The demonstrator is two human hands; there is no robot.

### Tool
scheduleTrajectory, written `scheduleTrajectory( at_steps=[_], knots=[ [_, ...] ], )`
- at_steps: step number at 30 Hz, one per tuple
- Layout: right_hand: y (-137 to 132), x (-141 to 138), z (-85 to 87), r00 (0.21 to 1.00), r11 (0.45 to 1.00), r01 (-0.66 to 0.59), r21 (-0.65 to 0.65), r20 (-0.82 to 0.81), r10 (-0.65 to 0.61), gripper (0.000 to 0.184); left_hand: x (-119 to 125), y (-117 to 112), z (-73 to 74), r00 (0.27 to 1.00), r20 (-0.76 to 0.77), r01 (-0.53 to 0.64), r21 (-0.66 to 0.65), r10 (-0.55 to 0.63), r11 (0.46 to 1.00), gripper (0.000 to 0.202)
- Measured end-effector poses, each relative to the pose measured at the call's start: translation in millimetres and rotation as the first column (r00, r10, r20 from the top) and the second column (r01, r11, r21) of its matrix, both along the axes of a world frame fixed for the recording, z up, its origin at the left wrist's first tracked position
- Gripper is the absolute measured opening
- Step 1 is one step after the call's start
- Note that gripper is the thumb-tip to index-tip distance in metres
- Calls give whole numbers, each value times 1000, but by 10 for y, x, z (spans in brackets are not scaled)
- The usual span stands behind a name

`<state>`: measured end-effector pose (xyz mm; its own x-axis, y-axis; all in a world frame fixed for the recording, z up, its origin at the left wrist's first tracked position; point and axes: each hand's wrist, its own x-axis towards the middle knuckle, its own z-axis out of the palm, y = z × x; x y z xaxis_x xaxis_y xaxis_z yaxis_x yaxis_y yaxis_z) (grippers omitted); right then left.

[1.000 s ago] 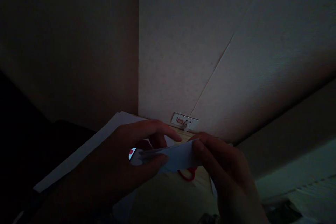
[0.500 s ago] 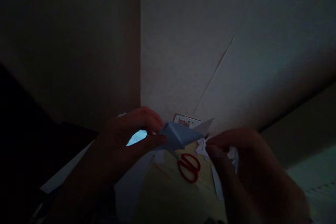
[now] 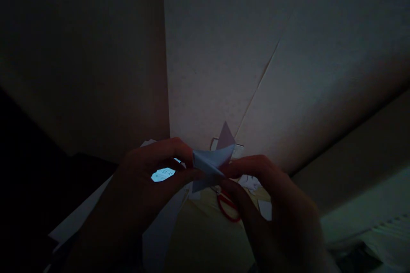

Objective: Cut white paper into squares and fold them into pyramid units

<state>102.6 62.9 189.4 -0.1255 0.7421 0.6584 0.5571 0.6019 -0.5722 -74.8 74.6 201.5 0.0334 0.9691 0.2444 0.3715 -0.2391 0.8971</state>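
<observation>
A small folded piece of pale blue paper (image 3: 209, 160) is held up between my two hands, with one pointed flap rising at its top. My left hand (image 3: 156, 166) pinches its left end between thumb and fingers. At the lower right corner, the thumb and fingertips of my right hand (image 3: 269, 196) are closed on the same paper. Below the paper lies a pair of scissors (image 3: 229, 209) with red handles, partly hidden by my right hand. The light is dim, so the finer folds are hard to make out.
Behind my left hand a lit screen (image 3: 163, 174) shows digits. White paper scraps (image 3: 251, 182) lie on the yellowish table (image 3: 205, 230), and white sheets (image 3: 158, 234) are at the left. A wall socket (image 3: 238, 150) sits low on the wall (image 3: 218, 51), along with a thin cable (image 3: 262, 70).
My right hand has moved left and taken hold of the folded paper's right side. The paper has turned, and its flap now points upward. The view has shifted slightly.
</observation>
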Motion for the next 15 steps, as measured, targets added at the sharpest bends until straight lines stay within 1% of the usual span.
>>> scheduleTrajectory(
  at_steps=[3,6,10,13,15],
  knots=[
    [7,3,-15,1000,1000,22,8,8,-22,16,-23,-3,-16,999,-49,-23,31,24,999,7],
    [14,16,-18,998,999,40,24,48,-41,18,-13,-7,-30,998,-61,-25,6,26,1000,6],
    [4,-23,-16,998,998,52,33,24,-53,15,23,-19,-23,994,-79,-69,17,70,997,7],
    [-6,-79,-9,999,999,19,51,34,-21,13,43,-23,7,994,-101,-33,45,38,998,7],
    [-8,-108,3,999,997,31,69,24,-33,14,55,-18,39,995,-102,-11,61,17,998,6]
  ],
)
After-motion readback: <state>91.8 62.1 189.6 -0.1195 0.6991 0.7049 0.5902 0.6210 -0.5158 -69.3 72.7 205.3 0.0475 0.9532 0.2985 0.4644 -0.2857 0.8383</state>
